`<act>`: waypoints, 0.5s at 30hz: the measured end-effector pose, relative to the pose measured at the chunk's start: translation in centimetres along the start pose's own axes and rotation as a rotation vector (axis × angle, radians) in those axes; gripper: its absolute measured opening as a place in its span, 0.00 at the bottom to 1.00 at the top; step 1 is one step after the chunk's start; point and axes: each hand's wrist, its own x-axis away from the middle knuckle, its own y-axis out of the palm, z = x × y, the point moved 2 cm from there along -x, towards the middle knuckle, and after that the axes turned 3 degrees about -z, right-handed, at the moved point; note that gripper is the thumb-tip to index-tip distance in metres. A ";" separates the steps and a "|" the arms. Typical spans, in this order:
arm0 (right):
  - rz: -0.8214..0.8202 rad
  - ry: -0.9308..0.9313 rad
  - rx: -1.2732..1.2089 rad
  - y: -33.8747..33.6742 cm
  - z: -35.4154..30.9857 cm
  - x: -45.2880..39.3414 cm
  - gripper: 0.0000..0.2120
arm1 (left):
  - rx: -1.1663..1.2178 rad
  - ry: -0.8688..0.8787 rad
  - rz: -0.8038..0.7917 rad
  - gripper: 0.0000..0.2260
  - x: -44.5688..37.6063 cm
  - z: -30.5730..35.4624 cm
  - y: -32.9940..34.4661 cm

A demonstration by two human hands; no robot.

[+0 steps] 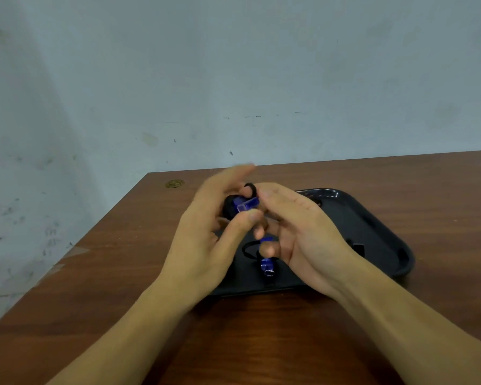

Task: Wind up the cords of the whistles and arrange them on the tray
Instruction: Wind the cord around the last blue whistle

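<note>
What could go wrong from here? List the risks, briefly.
1. The held blue whistle is pinched only lightly between the left hand and right hand; it may slip and let its black cord unwind.
2. Both hands hover right above the second blue whistle on the tray, so a lowered wrist could knock it or snag its loose cord loop.

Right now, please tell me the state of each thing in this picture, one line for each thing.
Blue whistle in the hands: held above the tray, left thumb pinching it.
Second blue whistle: lying on the tray, cord looped loosely beside it, not wound.
Black tray: flat on the table, partly hidden by the hands.
Left hand: holds the whistle.
Right hand: fingers curled around black cord near the whistle.
Table: wooden, carrying the tray.
</note>
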 end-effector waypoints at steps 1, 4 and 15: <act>-0.005 0.007 0.001 0.0 0.2 0.0 0.19 | 0.060 -0.082 -0.026 0.20 0.0 -0.1 0.1; -0.014 0.028 0.099 -0.1 0.4 -0.1 0.16 | -0.130 -0.097 -0.089 0.21 0.0 -0.7 0.1; 0.073 -0.300 0.955 -2.1 -0.4 -0.1 0.04 | -0.168 -0.081 -0.287 0.21 0.3 -0.8 0.6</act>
